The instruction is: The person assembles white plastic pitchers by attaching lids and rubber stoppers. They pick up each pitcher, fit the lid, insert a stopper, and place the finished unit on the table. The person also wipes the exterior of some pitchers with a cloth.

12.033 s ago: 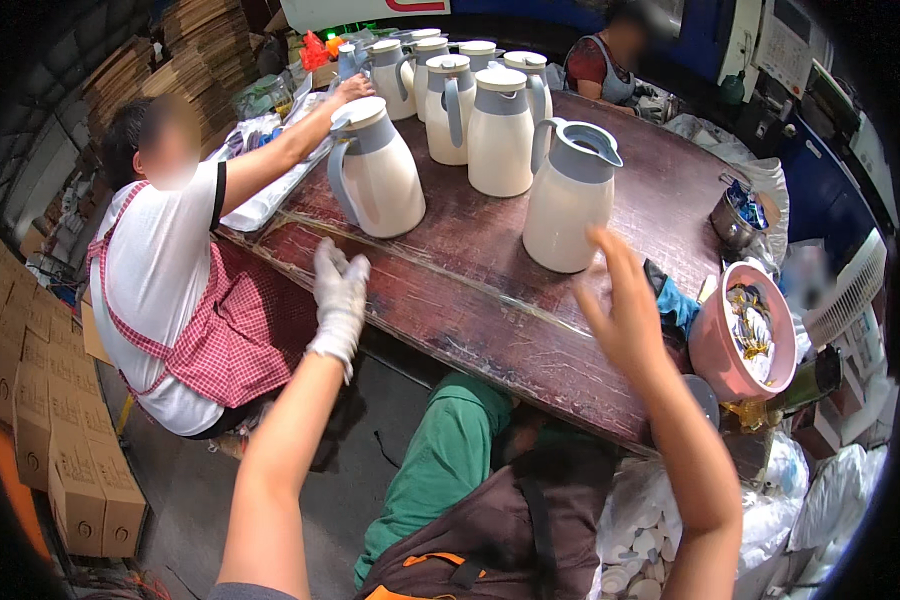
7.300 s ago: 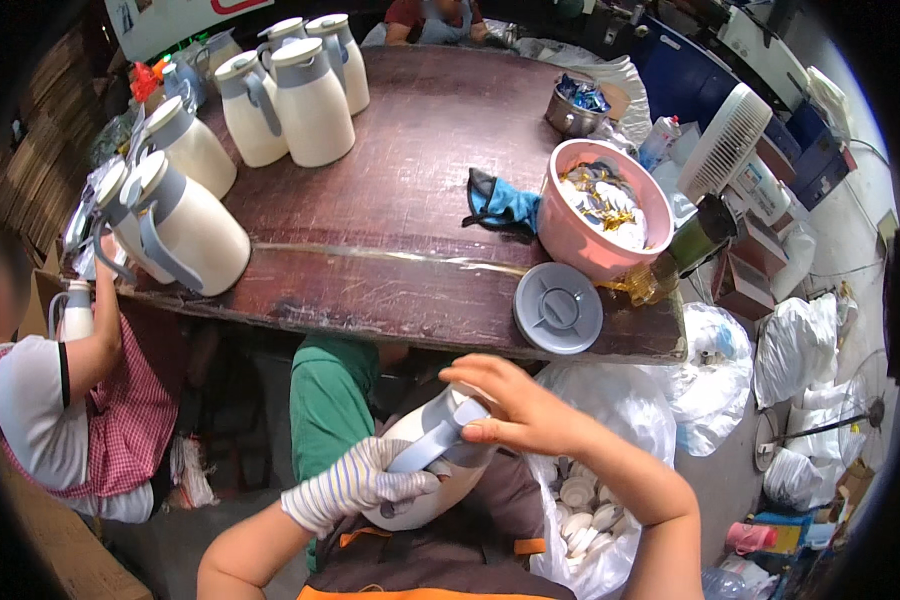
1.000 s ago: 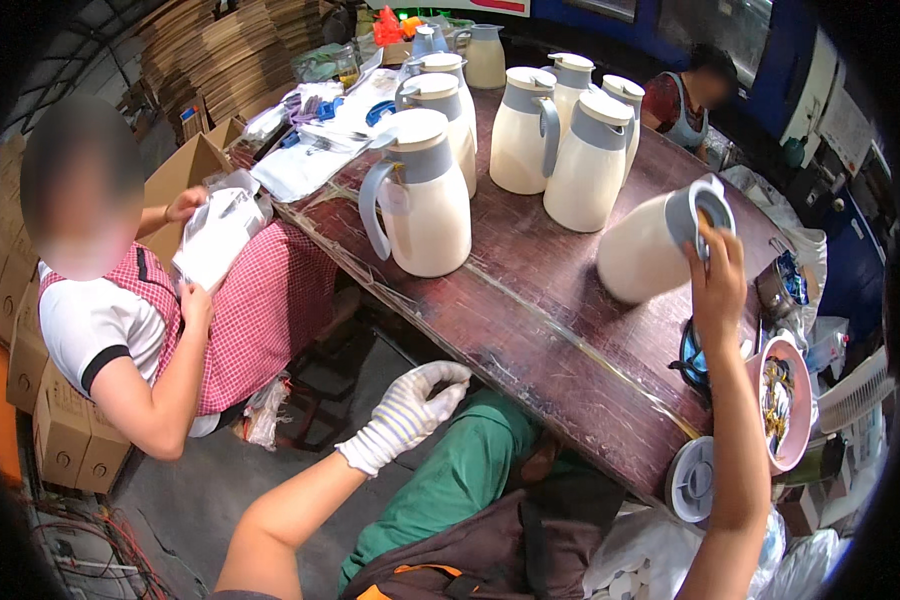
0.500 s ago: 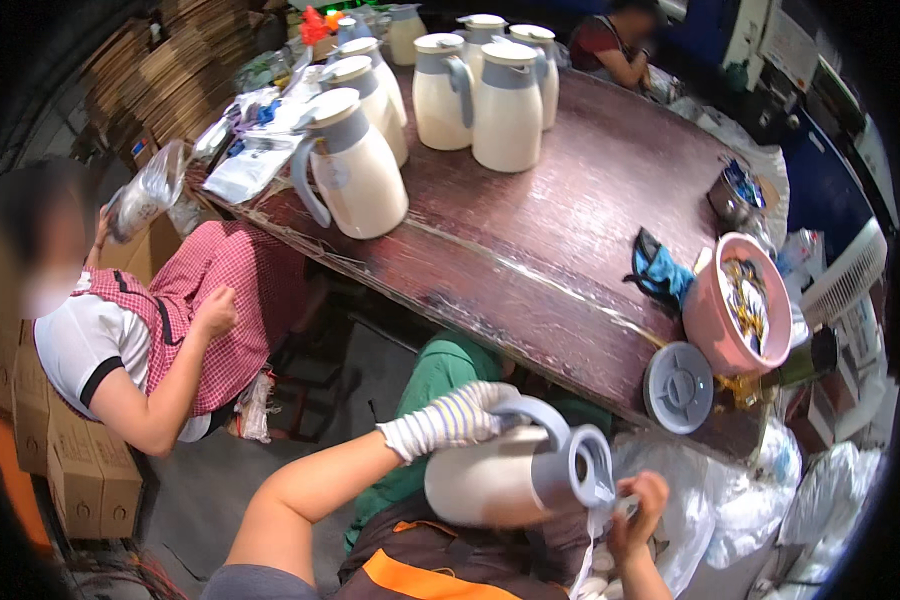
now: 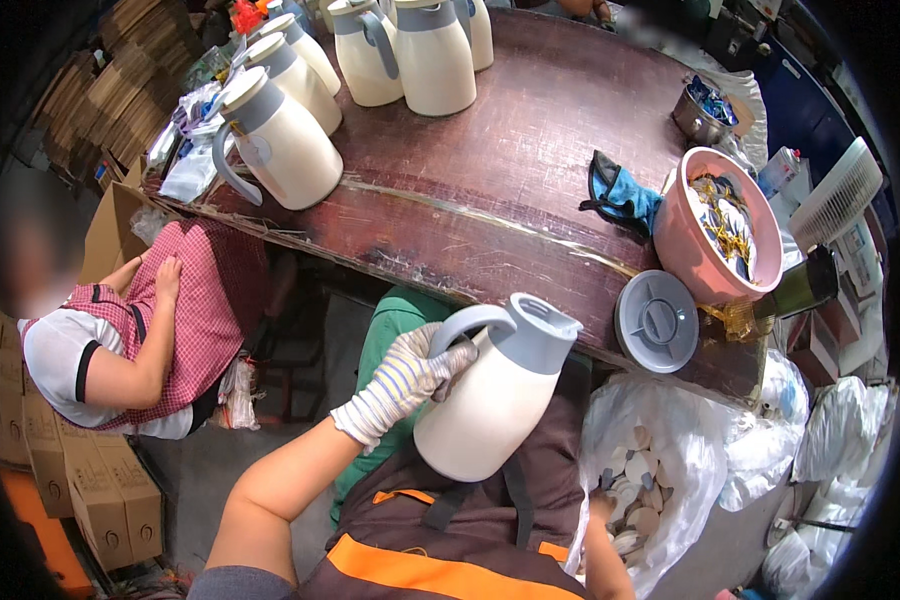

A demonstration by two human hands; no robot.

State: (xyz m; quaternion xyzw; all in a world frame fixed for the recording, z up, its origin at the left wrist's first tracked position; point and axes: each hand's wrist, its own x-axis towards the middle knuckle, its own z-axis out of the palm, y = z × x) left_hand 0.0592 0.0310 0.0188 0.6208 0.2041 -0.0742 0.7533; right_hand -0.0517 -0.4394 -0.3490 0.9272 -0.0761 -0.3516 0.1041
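Note:
My left hand, in a striped knit glove, is closed round the grey handle of a cream vacuum jug. The jug leans a little to the right above my lap; its grey neck and spout show no lid. Down at the right, my bare right hand is at the edge of a clear plastic bag; its fingers are hidden. Inside the bag lie several small pale and grey flat pieces. A round grey lid rests at the table edge, right of the jug.
On the dark table stand several lidded cream jugs. To the right are a pink bucket of small parts, a blue-black cloth item and a metal pot. A co-worker sits at left near cardboard boxes.
The jug, earlier tipped sideways with its mouth toward my right hand, is now nearly upright. My right hand has gone from the mouth down to the bag. The co-worker's raised hands are lowered.

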